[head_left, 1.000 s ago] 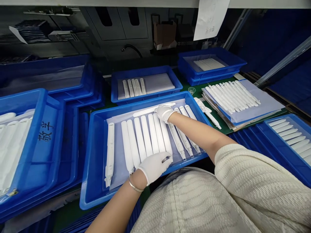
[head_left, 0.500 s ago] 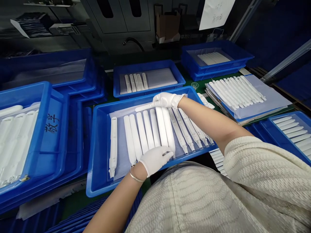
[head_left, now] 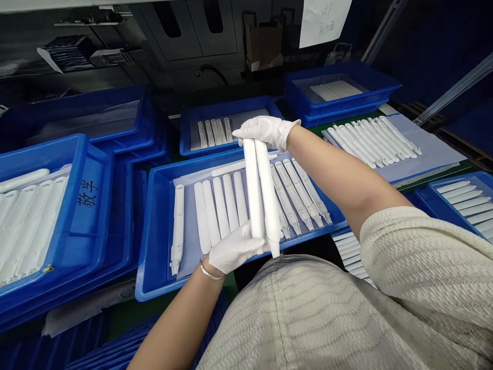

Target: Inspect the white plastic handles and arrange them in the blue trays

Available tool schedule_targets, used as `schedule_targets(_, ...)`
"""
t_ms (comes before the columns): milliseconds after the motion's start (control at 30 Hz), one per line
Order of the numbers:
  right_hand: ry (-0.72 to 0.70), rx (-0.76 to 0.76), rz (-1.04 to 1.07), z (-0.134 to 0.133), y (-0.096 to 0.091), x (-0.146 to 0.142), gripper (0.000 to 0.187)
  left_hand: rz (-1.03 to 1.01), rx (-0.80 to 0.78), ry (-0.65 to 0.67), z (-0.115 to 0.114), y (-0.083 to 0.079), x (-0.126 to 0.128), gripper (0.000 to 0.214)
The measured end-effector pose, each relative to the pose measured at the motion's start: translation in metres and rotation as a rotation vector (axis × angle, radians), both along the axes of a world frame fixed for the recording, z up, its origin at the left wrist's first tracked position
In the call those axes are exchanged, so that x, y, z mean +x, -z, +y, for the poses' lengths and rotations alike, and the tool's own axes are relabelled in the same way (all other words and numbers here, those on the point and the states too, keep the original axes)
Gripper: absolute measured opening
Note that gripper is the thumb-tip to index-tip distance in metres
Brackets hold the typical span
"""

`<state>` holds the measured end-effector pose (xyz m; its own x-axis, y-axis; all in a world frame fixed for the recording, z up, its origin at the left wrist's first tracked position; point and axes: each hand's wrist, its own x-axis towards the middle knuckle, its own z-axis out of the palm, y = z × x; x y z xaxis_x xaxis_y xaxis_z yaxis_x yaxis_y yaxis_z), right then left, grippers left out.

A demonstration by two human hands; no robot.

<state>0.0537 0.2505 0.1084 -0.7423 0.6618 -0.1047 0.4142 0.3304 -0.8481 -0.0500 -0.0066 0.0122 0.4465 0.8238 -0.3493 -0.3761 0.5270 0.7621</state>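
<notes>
Both my hands wear white gloves. My left hand grips the near ends of two long white plastic pieces, and my right hand closes over their far ends. The pair is lifted above the blue tray in front of me. On the grey sheet in that tray lie several more white pieces in a row, one piece apart at the left, one lying crosswise at the back, and several narrower ribbed pieces at the right.
Blue trays surround me: one with several thin pieces behind, one at the back right, stacked ones at the left holding white pieces, another at the right. A sheet stack carries a row of white pieces.
My two hands have lifted two white pieces out of the row in the tray; a second ago they lay flat with my hands at their ends.
</notes>
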Motion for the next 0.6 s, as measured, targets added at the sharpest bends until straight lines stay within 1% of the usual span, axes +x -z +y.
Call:
schedule_targets(67,0.010,0.037,-0.055,0.001,-0.001,0.001,0.035,-0.040,-0.102,-0.001,-0.002,-0.005,0.009,0.066)
schedule_targets(133,0.011,0.100,-0.139,0.002,-0.002,0.003,0.038,-0.067,-0.168,-0.008,-0.003,-0.009,0.017,0.064)
schedule_targets(267,-0.027,0.249,-0.257,0.007,0.001,0.006,0.047,-0.094,-0.201,-0.030,-0.004,-0.011,0.028,0.058)
schedule_targets(400,-0.008,0.378,-0.301,0.015,0.016,0.002,0.045,-0.090,-0.216,-0.076,-0.002,-0.010,0.035,0.058)
schedule_targets(467,0.025,0.396,-0.330,0.021,0.025,-0.001,0.045,-0.100,-0.215,-0.093,-0.001,-0.009,0.039,0.054)
schedule_targets(533,0.062,0.377,-0.344,0.027,0.033,-0.002,0.045,-0.097,-0.215,-0.092,0.001,-0.009,0.043,0.052)
schedule_targets(600,0.113,0.352,-0.328,0.027,0.036,0.002,0.047,-0.090,-0.208,-0.105,0.003,-0.009,0.045,0.052)
